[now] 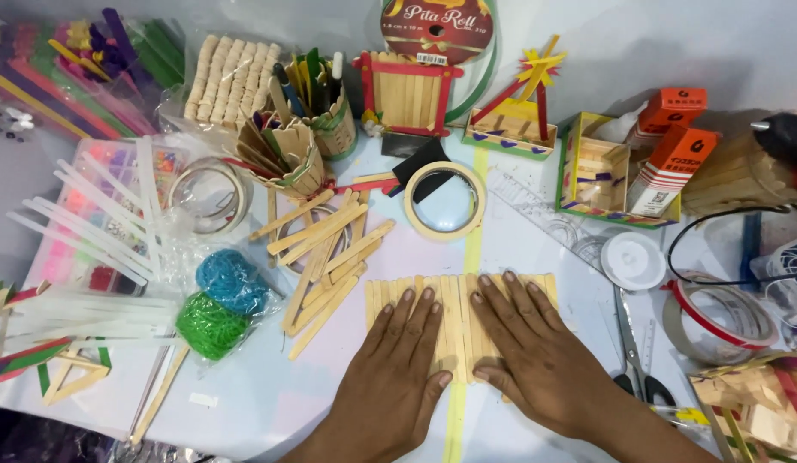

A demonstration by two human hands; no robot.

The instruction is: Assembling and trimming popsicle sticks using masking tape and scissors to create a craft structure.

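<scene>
Popsicle-stick panel (461, 296) lies under both hands (left (397, 360), right (536, 356)), palms flat.

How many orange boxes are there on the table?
2. The upper orange box lies at the far right; the lower orange box leans just beneath it, beside the stick-built tray. More may hide under clutter.

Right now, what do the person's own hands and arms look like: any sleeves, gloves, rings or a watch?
Both the left hand and the right hand are bare: no gloves, no rings to be seen. The forearms in view are uncovered, with no sleeve, watch or bracelet showing. The fingernails are short and unpainted.
</scene>
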